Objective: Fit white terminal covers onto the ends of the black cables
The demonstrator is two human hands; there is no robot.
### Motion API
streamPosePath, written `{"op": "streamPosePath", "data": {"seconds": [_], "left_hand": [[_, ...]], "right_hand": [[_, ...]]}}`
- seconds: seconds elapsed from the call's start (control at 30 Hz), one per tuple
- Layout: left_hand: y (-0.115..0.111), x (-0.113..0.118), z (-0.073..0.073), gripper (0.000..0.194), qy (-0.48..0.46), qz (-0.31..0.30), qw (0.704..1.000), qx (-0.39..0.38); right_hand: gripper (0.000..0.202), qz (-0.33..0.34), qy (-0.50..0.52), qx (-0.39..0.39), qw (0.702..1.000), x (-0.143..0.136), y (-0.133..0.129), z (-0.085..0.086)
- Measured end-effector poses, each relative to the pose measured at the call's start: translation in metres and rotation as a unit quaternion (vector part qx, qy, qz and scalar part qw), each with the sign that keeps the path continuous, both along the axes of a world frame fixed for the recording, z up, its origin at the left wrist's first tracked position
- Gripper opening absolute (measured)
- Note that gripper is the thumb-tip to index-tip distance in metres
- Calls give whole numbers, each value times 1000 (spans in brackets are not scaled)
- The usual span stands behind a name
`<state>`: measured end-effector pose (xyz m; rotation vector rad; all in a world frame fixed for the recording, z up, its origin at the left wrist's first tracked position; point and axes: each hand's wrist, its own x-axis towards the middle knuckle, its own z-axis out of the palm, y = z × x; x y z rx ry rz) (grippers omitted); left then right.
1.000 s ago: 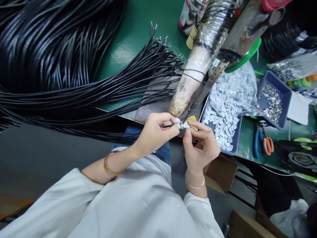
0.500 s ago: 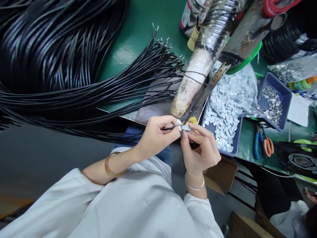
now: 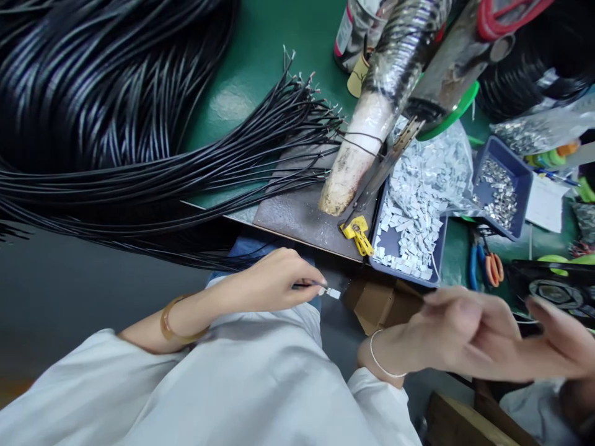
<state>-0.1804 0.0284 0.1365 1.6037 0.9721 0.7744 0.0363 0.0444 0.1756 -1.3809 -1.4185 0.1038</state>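
- The desk (image 3: 260, 56) has a green surface with a dark worn plate (image 3: 302, 217) at its near edge.
- The floor (image 3: 83, 291) below is plain grey.
- A brown cardboard box (image 3: 381, 303) sits under the desk edge.
- Light reflects softly off the green surface.

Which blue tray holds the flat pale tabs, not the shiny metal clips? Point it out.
The larger blue tray at the bench's front edge, beside the yellow clamp. The smaller blue tray, farther right, holds the shiny clips.

Right hand (image 3: 469, 337) off the wire (image 3: 307, 285), outstretched
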Motion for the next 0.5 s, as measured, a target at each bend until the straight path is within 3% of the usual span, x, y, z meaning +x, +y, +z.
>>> {"op": "streamPosePath", "data": {"seconds": [0.07, 0.1, 0.2, 0.27, 0.33, 0.4, 0.5], "left_hand": [[-1, -9, -3, 13, 23, 78, 996, 34], [1, -14, -5, 14, 39, 142, 987, 65], [19, -30, -11, 14, 121, 330, 920, 174], [40, -40, -17, 15, 179, 368, 890, 200], [61, -48, -24, 8, 191, 376, 884, 202], [78, -52, -28, 1, 147, 395, 885, 200], [87, -52, -23, 9, -7, 476, 858, 192]], "right_hand": [[18, 10, -18, -22, 1000, 5, 8, 0], [11, 34, -48, -81, 995, 9, 14, -2], [16, 71, -155, -175, 970, 24, 40, -17], [14, 96, -187, -186, 960, 30, 59, -27], [12, 133, -194, -206, 950, 32, 75, -34], [12, 158, -199, -233, 939, 30, 85, -34], [15, 167, -230, -268, 920, 29, 90, -28]]}}
